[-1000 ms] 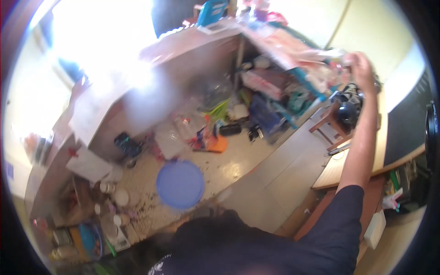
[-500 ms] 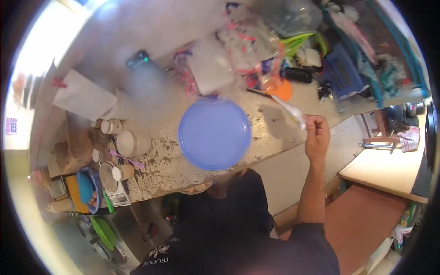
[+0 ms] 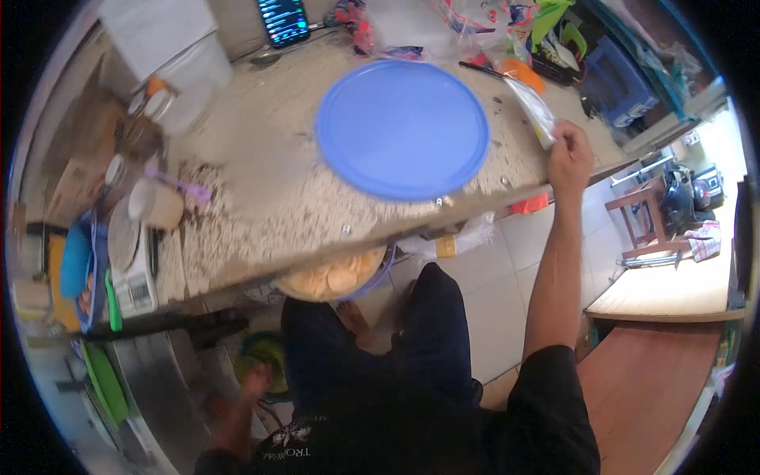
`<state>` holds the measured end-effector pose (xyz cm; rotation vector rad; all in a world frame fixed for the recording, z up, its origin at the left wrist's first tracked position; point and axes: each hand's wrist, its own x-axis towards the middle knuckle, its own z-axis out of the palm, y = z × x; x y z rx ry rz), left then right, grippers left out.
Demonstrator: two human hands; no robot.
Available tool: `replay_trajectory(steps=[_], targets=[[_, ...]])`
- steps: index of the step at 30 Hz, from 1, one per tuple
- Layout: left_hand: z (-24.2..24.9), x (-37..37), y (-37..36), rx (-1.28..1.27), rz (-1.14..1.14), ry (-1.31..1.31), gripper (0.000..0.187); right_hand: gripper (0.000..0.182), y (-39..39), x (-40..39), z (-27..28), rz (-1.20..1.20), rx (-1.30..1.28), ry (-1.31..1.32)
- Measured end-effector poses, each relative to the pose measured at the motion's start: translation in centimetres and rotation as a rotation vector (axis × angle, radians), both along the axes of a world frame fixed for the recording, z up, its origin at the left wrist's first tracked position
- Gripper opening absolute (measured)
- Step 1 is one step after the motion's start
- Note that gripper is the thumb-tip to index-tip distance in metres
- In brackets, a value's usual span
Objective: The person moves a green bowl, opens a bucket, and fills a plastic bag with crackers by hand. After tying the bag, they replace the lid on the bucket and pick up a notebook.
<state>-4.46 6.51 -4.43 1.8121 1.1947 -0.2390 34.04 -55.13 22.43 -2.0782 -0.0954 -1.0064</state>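
My right hand (image 3: 571,154) is closed on one end of a narrow, whitish plastic packet (image 3: 532,109), over the right end of the worktable. The packet's far end lies close to a thin black stick (image 3: 481,70) and an orange round thing (image 3: 522,77). My left hand (image 3: 255,381) is low down at the lower left, at a green bowl (image 3: 273,356) beside my leg. Its fingers are blurred, and I cannot make out whether they hold anything. A round blue lid (image 3: 404,131) lies flat on the table, left of my right hand.
A bowl of pale, rounded pieces (image 3: 336,277) sits below the table's front edge. To the left stand jars (image 3: 156,203), a kitchen scale (image 3: 133,277) and a pink spoon (image 3: 178,184). A phone (image 3: 283,20) and plastic bags (image 3: 419,28) are at the back.
My view has tilted down, bringing my legs, the bowl of pale pieces and my left hand at the green bowl into sight. My right hand still grips the packet.
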Motion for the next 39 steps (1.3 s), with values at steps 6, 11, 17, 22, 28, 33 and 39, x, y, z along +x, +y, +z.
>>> replay_trajectory(steps=[6, 11, 17, 22, 28, 33, 39], targets=[[7.7, 4.4, -7.6, 0.133, -0.443, -0.561, 0.016, 0.009, 1.8, -0.1, 0.9, 0.009, -0.170, 0.005], [8.1, 1.2, -15.2, 0.665, -1.000, -0.581, 0.021, 0.019, 2.3, -0.3, 0.5, 0.061, -0.263, 0.013], [11.9, 3.4, -16.7, 0.601, -0.974, -0.971, 0.026, 0.022, 1.5, 0.7, 0.4, -0.023, -0.473, 0.014], [20.2, 10.0, -17.6, 0.941, -0.927, -1.074, 0.041, 0.016, 1.6, 0.3, 0.8, 0.009, -0.356, 0.095], [18.1, 14.4, -16.9, 0.928, -1.014, -1.015, 0.026, 0.019, 1.4, 0.1, 0.9, -0.008, -0.454, 0.128], [18.1, 14.0, -16.8, 0.813, -1.078, -1.007, 0.016, 0.019, 3.4, -1.6, 2.4, -0.135, -0.370, 0.250], [17.9, 9.8, -16.4, 0.737, -1.121, -0.994, 0.013, 0.018, 3.2, -1.3, 1.9, -0.157, -0.379, 0.242]])
